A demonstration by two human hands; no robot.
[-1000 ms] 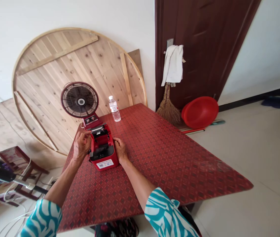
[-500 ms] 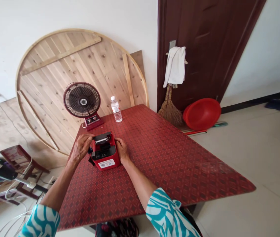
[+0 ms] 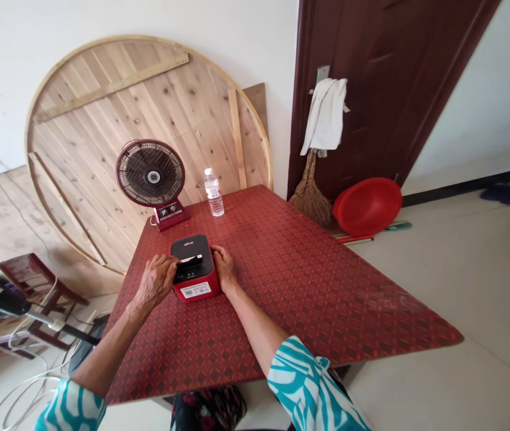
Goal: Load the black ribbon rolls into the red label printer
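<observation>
Left hand (image 3: 158, 278) half-curled at the near-shut lid's edge, right hand (image 3: 225, 267) loosely curved against the red-and-black box (image 3: 197, 270) — both touched it, on a red patterned table (image 3: 282, 287).

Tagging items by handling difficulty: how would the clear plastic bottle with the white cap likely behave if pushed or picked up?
The clear plastic bottle would probably tip if pushed high, being tall and narrow, and might then roll on its rounded side. Its thin-looking, ribbed wall may flex under a firm grip.

Both forearms outstretched, left hand (image 3: 156, 278) bent inward, right hand (image 3: 225, 267) curled.
</observation>
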